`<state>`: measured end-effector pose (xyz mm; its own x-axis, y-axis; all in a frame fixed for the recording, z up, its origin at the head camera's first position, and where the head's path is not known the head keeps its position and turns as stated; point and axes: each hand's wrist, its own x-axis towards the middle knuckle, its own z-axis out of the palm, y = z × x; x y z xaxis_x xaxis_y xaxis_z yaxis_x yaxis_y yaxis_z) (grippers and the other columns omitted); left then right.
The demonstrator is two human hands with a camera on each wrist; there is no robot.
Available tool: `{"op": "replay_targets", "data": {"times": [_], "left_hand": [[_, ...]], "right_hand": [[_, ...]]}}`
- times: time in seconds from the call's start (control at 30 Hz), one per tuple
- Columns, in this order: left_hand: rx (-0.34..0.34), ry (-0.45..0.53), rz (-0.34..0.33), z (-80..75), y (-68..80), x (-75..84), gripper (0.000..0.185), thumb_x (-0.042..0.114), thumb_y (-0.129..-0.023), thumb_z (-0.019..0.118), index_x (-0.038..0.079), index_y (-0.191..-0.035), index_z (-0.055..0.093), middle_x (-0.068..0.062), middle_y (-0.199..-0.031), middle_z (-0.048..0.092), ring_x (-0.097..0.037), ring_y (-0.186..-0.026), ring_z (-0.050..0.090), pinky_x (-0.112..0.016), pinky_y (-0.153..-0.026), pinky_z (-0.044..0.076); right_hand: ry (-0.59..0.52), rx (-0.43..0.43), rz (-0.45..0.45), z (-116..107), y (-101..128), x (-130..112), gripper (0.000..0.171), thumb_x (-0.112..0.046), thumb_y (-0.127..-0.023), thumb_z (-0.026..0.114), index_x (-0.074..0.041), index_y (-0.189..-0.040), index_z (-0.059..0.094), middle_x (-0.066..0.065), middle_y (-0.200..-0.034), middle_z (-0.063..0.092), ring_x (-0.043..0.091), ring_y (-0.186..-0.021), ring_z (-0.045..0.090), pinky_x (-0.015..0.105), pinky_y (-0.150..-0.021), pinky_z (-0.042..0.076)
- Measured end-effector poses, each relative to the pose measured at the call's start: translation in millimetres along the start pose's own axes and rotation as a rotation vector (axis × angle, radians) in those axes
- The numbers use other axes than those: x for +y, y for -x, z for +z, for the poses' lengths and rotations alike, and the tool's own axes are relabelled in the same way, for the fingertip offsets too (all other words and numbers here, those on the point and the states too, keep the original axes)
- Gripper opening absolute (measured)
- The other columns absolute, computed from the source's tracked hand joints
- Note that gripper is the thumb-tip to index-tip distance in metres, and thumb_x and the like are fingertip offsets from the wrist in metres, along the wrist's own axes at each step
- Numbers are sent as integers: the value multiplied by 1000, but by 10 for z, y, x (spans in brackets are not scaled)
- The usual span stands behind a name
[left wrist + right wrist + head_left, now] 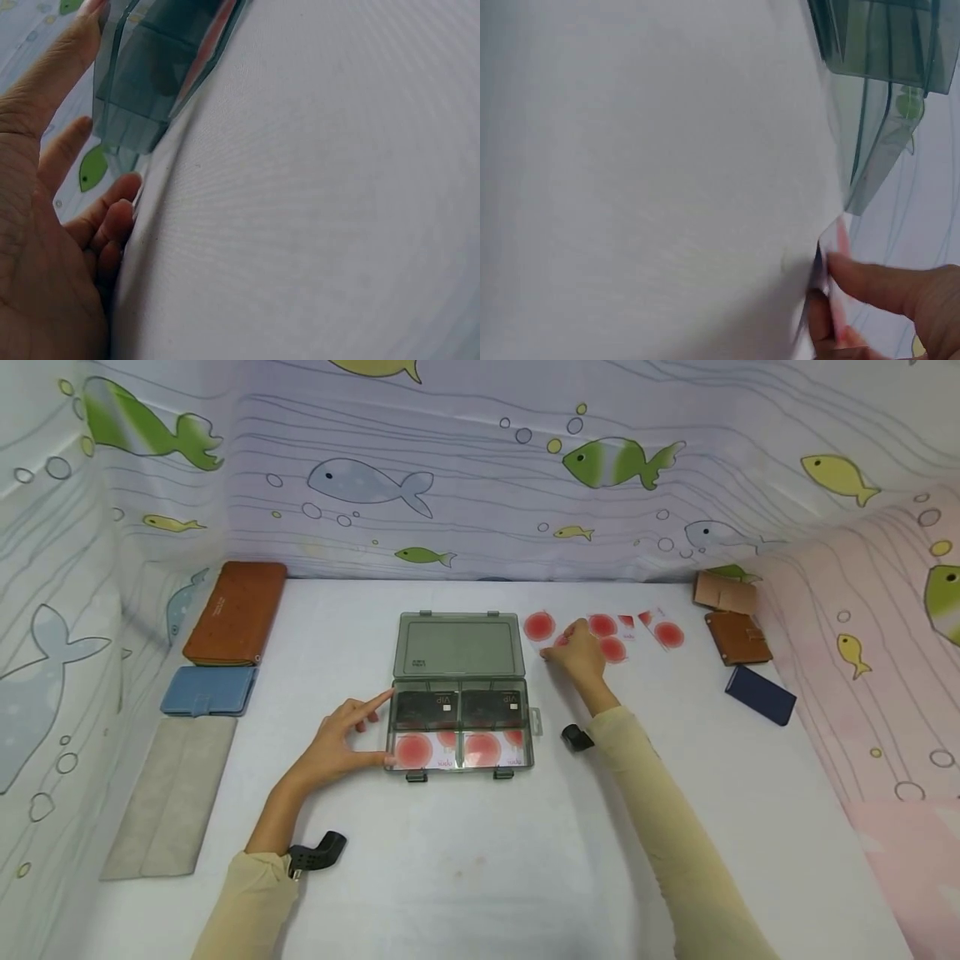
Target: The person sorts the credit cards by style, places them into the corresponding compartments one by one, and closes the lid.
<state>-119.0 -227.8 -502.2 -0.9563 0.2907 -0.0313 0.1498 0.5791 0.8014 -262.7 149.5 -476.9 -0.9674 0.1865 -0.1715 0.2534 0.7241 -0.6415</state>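
A translucent grey-green organizer box (462, 677) lies with its lid folded back. Its back compartments hold black VIP cards (425, 710); the front ones hold white cards with red circles (414, 751). My left hand (339, 743) spans the box's left side, forefinger and thumb extended to its edge, the other fingers curled loosely. Right of the lid, my right hand (581, 658) pinches a red-and-white card (840, 238) between thumb and fingers, tilted off the table in the right wrist view. Around that hand lie several similar cards (539, 627).
A brown wallet (236, 612), a blue wallet (210, 691) and a long grey folded case (168, 797) line the left side. At right are a tan wallet (725, 592), a brown snap wallet (738, 637) and a navy one (761, 695). A fish-print curtain (480, 477) surrounds the table.
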Motion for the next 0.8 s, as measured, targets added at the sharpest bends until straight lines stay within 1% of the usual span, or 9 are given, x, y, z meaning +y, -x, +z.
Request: {"op": "replay_targets", "data": {"times": [0.07, 0.17, 0.27, 0.37, 0.47, 0.6, 0.7, 0.8], "left_hand": [[0, -6, 1, 5, -1, -3, 100, 31, -69, 91, 34, -153, 38, -5, -106, 48, -19, -88, 36, -44, -85, 22], [1, -12, -2, 9, -1, -5, 100, 32, -69, 91, 35, -153, 38, -5, -106, 48, -18, -88, 36, -45, -86, 22], [1, -18, 2, 8, 3, -3, 99, 32, -70, 91, 34, -154, 37, -5, -106, 48, -18, -88, 36, -44, -85, 22], [-1, -21, 8, 3, 8, 5, 99, 32, -70, 90, 33, -154, 37, -5, -106, 48, -18, -88, 36, -44, -84, 23], [-2, -24, 14, 2, 7, 12, 99, 31, -70, 90, 33, -154, 37, -4, -106, 48, -17, -87, 36, -43, -82, 23], [2, -23, 19, 0, 2, 17, 100, 30, -70, 91, 32, -154, 38, -4, -106, 48, -17, -87, 36, -43, -83, 23], [4, -19, 16, 4, -1, 14, 100, 30, -69, 91, 32, -154, 38, -4, -106, 48, -17, -87, 36, -43, -84, 22], [2, -21, 11, 13, -7, 7, 100, 30, -69, 91, 32, -154, 38, -4, -106, 48, -17, -87, 36, -43, -83, 22]], "right_hand": [[-75, 19, -13, -16, 16, 42, 41, -16, -82, 76, -2, -115, 56, 13, -93, 59, 25, -82, 52, 35, -71, 40], [-175, 48, -55, -44, 60, 118, 37, -11, -86, 72, -8, -122, 64, 10, -87, 59, 20, -74, 50, 27, -64, 40], [-275, 53, -85, -106, 138, 191, 35, -6, -88, 71, -8, -123, 69, 5, -78, 55, 15, -69, 47, 20, -58, 39], [-365, 33, -67, -226, 252, 242, 33, -5, -89, 71, -7, -122, 71, -1, -78, 52, 10, -70, 46, 16, -55, 37], [-428, -1, -43, -380, 397, 277, 33, -7, -91, 71, -7, -124, 70, -2, -81, 52, 9, -73, 45, 16, -57, 37], [-463, -76, -44, -531, 586, 320, 35, -11, -93, 68, -9, -128, 68, -4, -82, 52, 10, -80, 45, 20, -67, 41], [-487, -150, -70, -573, 725, 340, 36, -11, -94, 68, -7, -129, 67, -6, -81, 52, 11, -82, 45, 24, -71, 43], [-504, -226, -117, -567, 869, 344, 35, -9, -93, 68, -4, -128, 67, -6, -80, 54, 10, -80, 45, 24, -68, 42]]}}
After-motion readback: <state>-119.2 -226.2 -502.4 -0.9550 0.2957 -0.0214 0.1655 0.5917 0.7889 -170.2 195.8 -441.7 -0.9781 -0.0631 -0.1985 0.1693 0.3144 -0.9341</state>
